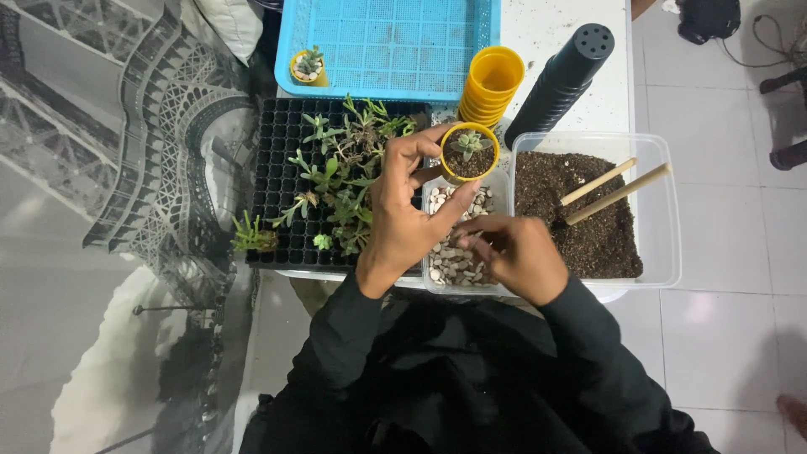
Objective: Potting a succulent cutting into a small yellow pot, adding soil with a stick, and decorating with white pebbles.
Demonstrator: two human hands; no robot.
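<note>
my left hand (402, 220) gripping small yellow pot (470, 153) with succulent, right hand (514, 254) pinching pebbles (450, 261) in clear tub, soil tub (664, 252) alongside

I worked at a home potting station set up on a white table (551, 34) over a tiled floor (731, 252). A black seedling tray (282, 181) of succulents, stacked yellow pots (490, 88), stacked black pots (559, 84), a soil tub (660, 210), a pebble tub (454, 261) and a blue tray (387, 42) indicated small-scale plant propagation.
</note>
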